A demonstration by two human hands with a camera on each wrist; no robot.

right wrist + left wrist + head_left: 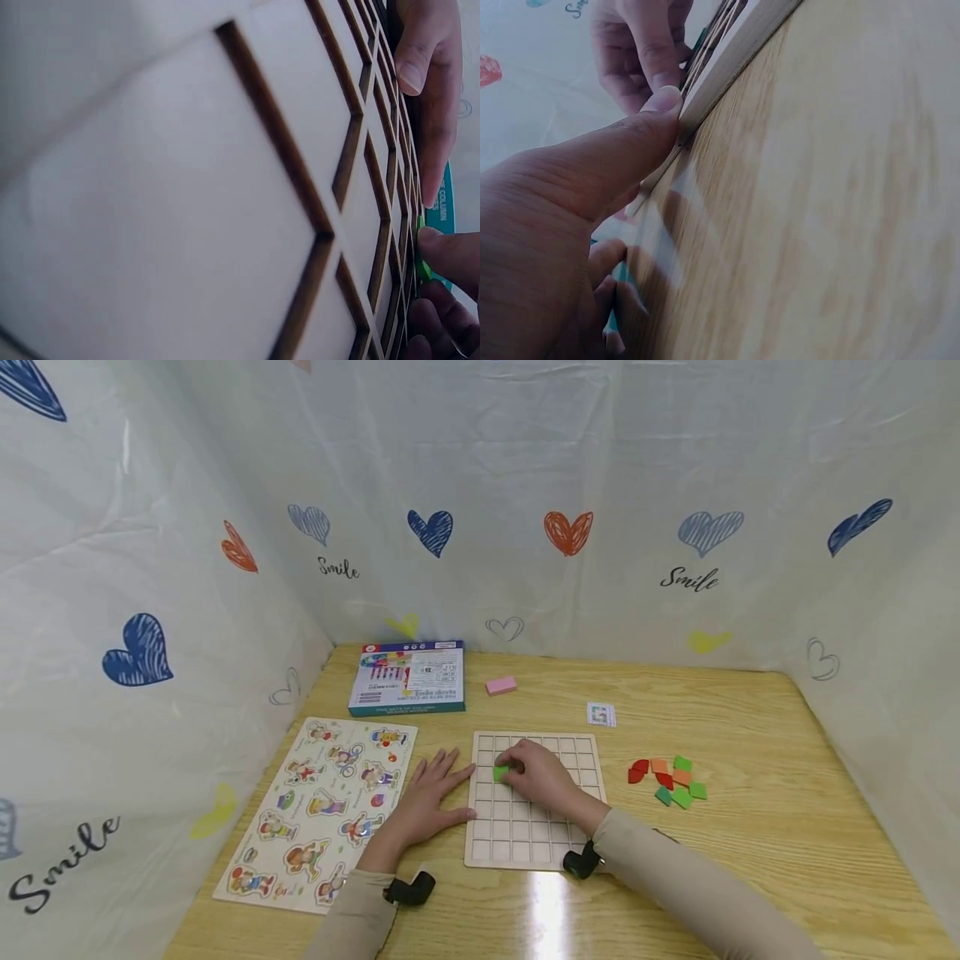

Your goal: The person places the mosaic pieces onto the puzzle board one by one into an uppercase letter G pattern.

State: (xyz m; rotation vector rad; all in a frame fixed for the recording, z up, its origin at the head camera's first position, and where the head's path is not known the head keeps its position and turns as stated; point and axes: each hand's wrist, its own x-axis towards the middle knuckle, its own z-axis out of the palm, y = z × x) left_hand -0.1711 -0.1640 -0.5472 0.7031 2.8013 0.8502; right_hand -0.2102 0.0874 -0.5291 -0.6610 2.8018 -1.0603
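White, creased sheeting walls the scene at the back, left and right, bearing hearts in blue, orange-red and yellow and the word "Smile" in black script. The table is light wood with visible grain; a bright reflection marks its near part.

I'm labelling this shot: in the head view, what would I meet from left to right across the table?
Cream rectangular puzzle board with cartoon figures → person's left hand → pale wooden square grid board → loose flat red, orange and green pieces.
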